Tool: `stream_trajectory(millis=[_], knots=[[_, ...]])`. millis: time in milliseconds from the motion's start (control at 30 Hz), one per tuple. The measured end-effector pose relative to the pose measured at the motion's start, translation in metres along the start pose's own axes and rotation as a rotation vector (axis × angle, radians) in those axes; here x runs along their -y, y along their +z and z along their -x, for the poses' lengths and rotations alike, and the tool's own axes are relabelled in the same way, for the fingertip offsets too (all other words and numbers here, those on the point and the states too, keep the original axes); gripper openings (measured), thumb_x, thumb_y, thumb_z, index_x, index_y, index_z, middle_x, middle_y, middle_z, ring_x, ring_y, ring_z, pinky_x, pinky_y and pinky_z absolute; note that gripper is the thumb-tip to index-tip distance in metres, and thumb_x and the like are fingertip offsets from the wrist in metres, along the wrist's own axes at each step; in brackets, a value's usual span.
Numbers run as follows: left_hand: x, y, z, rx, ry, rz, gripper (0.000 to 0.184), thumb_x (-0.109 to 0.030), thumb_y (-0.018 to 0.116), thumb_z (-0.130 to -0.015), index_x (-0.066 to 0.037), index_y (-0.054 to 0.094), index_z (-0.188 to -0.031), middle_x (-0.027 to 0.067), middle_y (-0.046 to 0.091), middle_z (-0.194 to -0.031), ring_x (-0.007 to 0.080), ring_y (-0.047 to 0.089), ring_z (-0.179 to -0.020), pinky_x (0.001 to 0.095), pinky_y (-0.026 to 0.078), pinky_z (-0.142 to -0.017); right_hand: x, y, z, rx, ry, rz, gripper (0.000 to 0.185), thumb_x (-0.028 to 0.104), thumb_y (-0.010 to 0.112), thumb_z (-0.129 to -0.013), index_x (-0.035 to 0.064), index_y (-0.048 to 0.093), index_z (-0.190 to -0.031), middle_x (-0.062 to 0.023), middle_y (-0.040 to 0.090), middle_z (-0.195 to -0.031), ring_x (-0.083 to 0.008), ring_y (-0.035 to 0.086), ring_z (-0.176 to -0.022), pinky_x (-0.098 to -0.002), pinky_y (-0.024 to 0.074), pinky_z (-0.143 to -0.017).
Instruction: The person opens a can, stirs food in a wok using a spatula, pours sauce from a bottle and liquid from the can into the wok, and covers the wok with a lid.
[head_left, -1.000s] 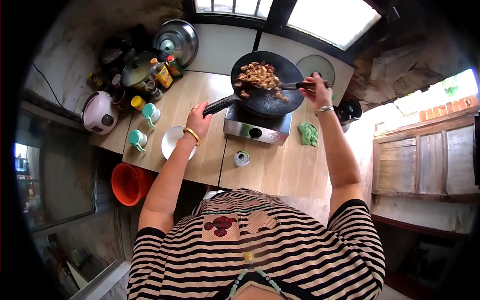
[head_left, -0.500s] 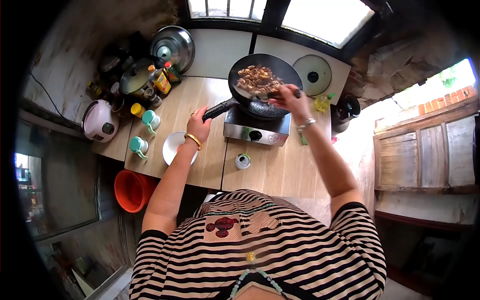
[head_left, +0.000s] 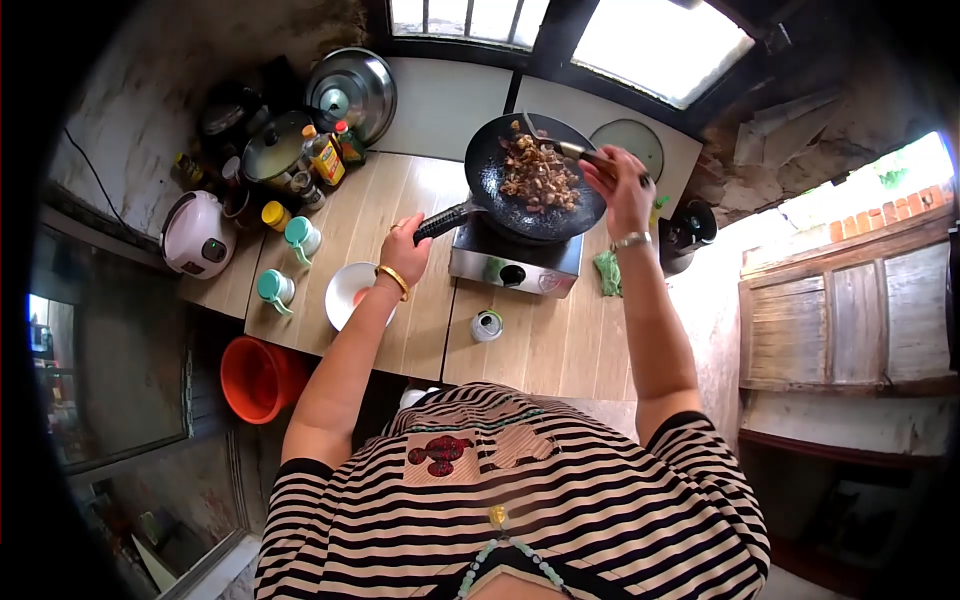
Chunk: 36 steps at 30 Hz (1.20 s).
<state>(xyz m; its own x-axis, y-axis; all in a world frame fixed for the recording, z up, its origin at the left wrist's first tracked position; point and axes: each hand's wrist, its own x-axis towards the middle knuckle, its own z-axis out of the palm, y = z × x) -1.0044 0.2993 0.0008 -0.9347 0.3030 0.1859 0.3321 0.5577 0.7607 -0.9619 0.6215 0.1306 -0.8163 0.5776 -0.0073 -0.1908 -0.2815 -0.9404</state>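
Now reaching with the spatula (head_left: 572,151) toward the wok's (head_left: 481,176) far side, after working low near its front edge half a second ago. Grasping the spatula in the right hand (head_left: 621,187); wrapping the left hand (head_left: 405,245) round the wok's handle (head_left: 440,221), steadying it over the stove (head_left: 500,266). Spreading the browned food (head_left: 545,182) across the middle and nearer side, no longer bunching it toward the far side — apparently turning and loosening the pile, still mid-stir.
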Motion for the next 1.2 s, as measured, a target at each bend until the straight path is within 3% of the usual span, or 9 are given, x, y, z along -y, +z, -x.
stream_trajectory(millis=[33,133,200,233,500,700,867,1033,1200], knots=[[-0.001,-0.001,0.0,-0.001,0.003,0.002,0.043,-0.01,0.063,-0.078,0.002,0.059,-0.119,0.0192,0.062,-0.108,0.0353,0.06,-0.1,0.0391,0.048,-0.089,-0.002,0.009,-0.014,0.068,-0.029,0.109,0.025,0.019,0.056,-0.094,-0.0034,0.066,-0.099,-0.0117,0.069,-0.085,-0.0207,0.071,-0.075,-0.0241,0.0569,-0.062],[0.002,-0.001,0.0,0.004,0.016,-0.003,0.043,-0.01,0.064,-0.078,0.002,0.059,-0.119,0.019,0.062,-0.108,0.0354,0.06,-0.1,0.0392,0.048,-0.089,-0.025,0.013,-0.057,0.293,-0.158,0.557,0.021,0.016,0.056,-0.093,-0.0019,0.067,-0.098,-0.0116,0.069,-0.085,-0.0182,0.07,-0.075,-0.0267,0.0574,-0.066],[0.002,-0.001,0.001,0.011,0.013,-0.001,0.043,-0.01,0.064,-0.078,0.002,0.059,-0.119,0.0189,0.062,-0.107,0.0355,0.06,-0.1,0.0392,0.048,-0.089,-0.029,0.008,-0.065,0.431,-0.344,1.054,0.018,0.012,0.057,-0.089,0.0009,0.071,-0.092,-0.0072,0.068,-0.076,-0.0125,0.068,-0.071,-0.0235,0.0546,-0.062],[-0.001,-0.003,0.001,0.016,0.006,0.004,0.043,-0.01,0.064,-0.078,0.001,0.059,-0.119,0.0189,0.062,-0.107,0.0356,0.059,-0.101,0.0392,0.048,-0.089,-0.028,0.006,-0.064,0.45,-0.337,1.103,0.018,0.017,0.061,-0.085,0.0043,0.073,-0.088,-0.0059,0.07,-0.072,-0.0125,0.07,-0.068,-0.0263,0.0556,-0.064],[0.001,-0.001,-0.001,0.018,0.007,-0.02,0.044,-0.011,0.065,-0.079,0.001,0.059,-0.12,0.0196,0.064,-0.108,0.0329,0.062,-0.099,0.0364,0.049,-0.087,0.043,0.012,-0.078,0.547,0.286,0.87,0.023,0.021,0.063,-0.09,0.0001,0.068,-0.099,-0.0123,0.07,-0.09,-0.0194,0.071,-0.071,-0.0271,0.0603,-0.064],[0.004,0.0,-0.001,0.004,0.004,-0.025,0.043,-0.012,0.065,-0.079,-0.001,0.059,-0.12,0.0184,0.063,-0.107,0.0322,0.062,-0.098,0.0361,0.049,-0.086,0.116,-0.005,-0.042,0.542,0.219,0.966,0.026,0.025,0.058,-0.093,0.0016,0.068,-0.096,-0.0104,0.071,-0.086,-0.0168,0.071,-0.072,-0.0258,0.0595,-0.063],[0.003,0.003,-0.001,-0.016,0.018,-0.025,0.042,-0.011,0.064,-0.079,-0.001,0.059,-0.12,0.0182,0.063,-0.109,0.0331,0.061,-0.099,0.0376,0.049,-0.087,0.093,-0.019,-0.029,0.559,0.27,1.05,0.021,0.02,0.064,-0.086,-0.0004,0.069,-0.09,-0.0112,0.07,-0.081,-0.0164,0.07,-0.066,-0.0266,0.0595,-0.058],[0.01,0.005,0.0,-0.013,0.039,0.042,0.042,-0.01,0.063,-0.079,0.001,0.059,-0.119,0.019,0.062,-0.11,0.0356,0.059,-0.102,0.0392,0.047,-0.091,0.043,-0.014,-0.029,0.393,0.122,0.839,0.018,0.015,0.063,-0.086,-0.0014,0.07,-0.09,-0.0075,0.068,-0.078,-0.0134,0.068,-0.067,-0.0263,0.0591,-0.059],[0.011,0.005,0.0,-0.036,0.071,0.012,0.042,-0.008,0.065,-0.079,0.0,0.059,-0.119,0.0178,0.063,-0.106,0.0309,0.062,-0.097,0.0345,0.049,-0.086,0.076,-0.016,-0.019,0.576,0.024,0.968,0.021,0.015,0.06,-0.088,-0.0024,0.07,-0.092,-0.0088,0.069,-0.083,-0.0131,0.069,-0.069,-0.0249,0.0588,-0.063]])
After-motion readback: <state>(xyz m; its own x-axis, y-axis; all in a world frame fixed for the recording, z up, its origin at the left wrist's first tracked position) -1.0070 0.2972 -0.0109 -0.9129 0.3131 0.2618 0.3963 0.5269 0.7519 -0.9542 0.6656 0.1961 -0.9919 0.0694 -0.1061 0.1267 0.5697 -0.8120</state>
